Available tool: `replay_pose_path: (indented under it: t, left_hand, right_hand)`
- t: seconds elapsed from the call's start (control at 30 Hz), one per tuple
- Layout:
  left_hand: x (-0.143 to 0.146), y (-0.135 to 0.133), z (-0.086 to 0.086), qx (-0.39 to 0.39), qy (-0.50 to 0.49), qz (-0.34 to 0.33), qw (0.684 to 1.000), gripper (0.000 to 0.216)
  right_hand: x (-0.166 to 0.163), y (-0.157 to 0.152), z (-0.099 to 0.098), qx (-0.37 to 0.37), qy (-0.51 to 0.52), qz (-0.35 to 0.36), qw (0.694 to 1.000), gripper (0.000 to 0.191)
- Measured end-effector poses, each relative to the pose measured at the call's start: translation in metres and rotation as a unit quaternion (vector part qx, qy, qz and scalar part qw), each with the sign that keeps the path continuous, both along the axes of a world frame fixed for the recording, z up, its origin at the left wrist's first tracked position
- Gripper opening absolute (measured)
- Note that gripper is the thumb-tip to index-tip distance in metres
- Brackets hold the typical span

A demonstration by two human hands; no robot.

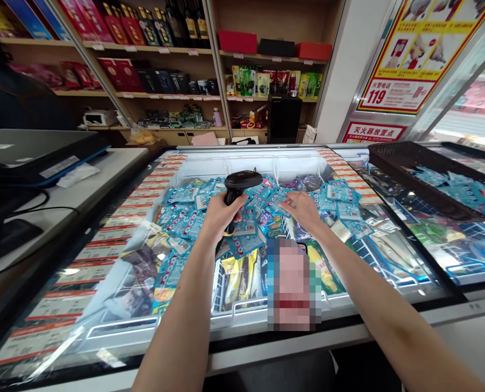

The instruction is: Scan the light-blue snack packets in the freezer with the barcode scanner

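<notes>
My left hand (pixel 223 213) is wrapped around the grip of a black barcode scanner (pixel 242 179), whose head points to the right. My right hand (pixel 302 209) has its thumb and fingers pinched at the edge of a small blue packet (pixel 276 202), to the right of the scanner. Many similar blue packets (pixel 181 215) with printed barcodes lie spread over the glass lid, left of and below the scanner. Another group of blue packets (pixel 340 196) lies right of my right hand. A blurred-out, pixelated patch covers something in front of me.
Beneath the glass of the chest freezer (pixel 262 340) are wire baskets and yellow wrapped goods (pixel 240 272). On the right stands a dark basket (pixel 389 155) holding more blue packets. A counter (pixel 120 158) with a black device is at left. Stocked shelves (pixel 173 51) line the back.
</notes>
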State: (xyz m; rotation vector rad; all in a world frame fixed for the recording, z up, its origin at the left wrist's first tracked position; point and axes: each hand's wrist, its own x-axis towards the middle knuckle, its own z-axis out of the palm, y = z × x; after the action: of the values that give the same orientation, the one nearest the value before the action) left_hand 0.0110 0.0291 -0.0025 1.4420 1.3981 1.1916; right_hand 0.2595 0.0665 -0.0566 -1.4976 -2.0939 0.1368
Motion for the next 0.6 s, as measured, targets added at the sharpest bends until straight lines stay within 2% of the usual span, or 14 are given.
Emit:
replay_pose_path:
  t: [0.03,0.1,0.2,0.3,0.37,0.47,0.53,0.6]
  left_hand:
    - [0.000,0.000,0.000,-0.003,0.007,-0.002,1.000,0.033]
    - [0.001,-0.001,0.001,-0.009,0.013,-0.004,1.000,0.033]
    - [0.004,-0.004,0.005,-0.015,0.015,-0.003,1.000,0.033]
    - [0.006,-0.006,0.010,-0.023,0.020,-0.010,0.999,0.034]
    - [0.006,-0.007,0.011,-0.026,0.021,-0.032,0.999,0.035]
    - [0.008,-0.008,0.011,-0.028,0.045,-0.078,0.996,0.038]
    - [0.009,-0.010,0.011,-0.037,0.070,-0.103,0.992,0.039]
    - [0.012,-0.012,0.013,-0.048,0.088,-0.113,0.988,0.039]
  right_hand:
    - [0.002,0.000,0.000,0.002,0.001,-0.021,1.000,0.034]
    - [0.003,0.001,0.001,-0.012,0.014,-0.056,0.998,0.043]
    - [0.005,0.004,0.004,-0.083,0.071,-0.082,0.991,0.057]
    - [0.014,0.003,0.007,-0.147,0.183,-0.100,0.967,0.036]
    - [0.023,-0.001,0.008,-0.164,0.297,-0.115,0.934,0.027]
    - [0.039,-0.009,0.009,-0.166,0.466,-0.130,0.859,0.022]
    - [0.047,-0.012,0.007,-0.152,0.542,-0.131,0.816,0.023]
    - [0.053,-0.012,0.005,-0.131,0.584,-0.121,0.792,0.023]
